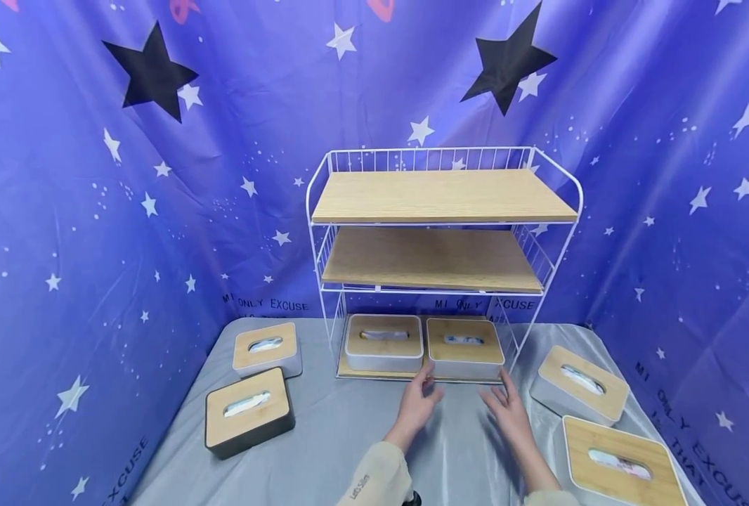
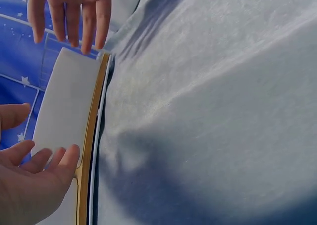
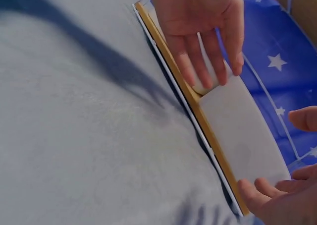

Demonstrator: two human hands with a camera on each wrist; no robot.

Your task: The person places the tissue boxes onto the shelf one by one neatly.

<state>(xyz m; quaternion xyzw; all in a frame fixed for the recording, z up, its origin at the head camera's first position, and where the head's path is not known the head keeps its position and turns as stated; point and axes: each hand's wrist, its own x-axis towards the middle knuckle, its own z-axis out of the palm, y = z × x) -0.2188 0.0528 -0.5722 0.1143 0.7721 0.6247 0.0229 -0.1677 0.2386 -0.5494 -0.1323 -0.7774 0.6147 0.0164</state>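
On the bottom shelf of the rack stand two white tissue boxes with wooden lids, a left one [image 1: 383, 361] and a right one [image 1: 465, 369]. My left hand [image 1: 417, 407] reaches to the front left corner of the right box, its fingers spread. At that box's front right corner is my right hand [image 1: 509, 414], fingers extended. The right wrist view shows the box's white front [image 3: 242, 131] between both hands. Whether the fingertips touch it, I cannot tell. Neither hand is curled round anything.
The white wire rack [image 1: 316, 246] has a wooden top shelf [image 1: 444, 195] and middle shelf [image 1: 431, 258]. At left on the grey cloth [image 1: 324, 450] are a white tissue box [image 1: 265, 348] and a black-sided one [image 1: 248, 414]. Two more boxes [image 1: 580, 383] stand at right.
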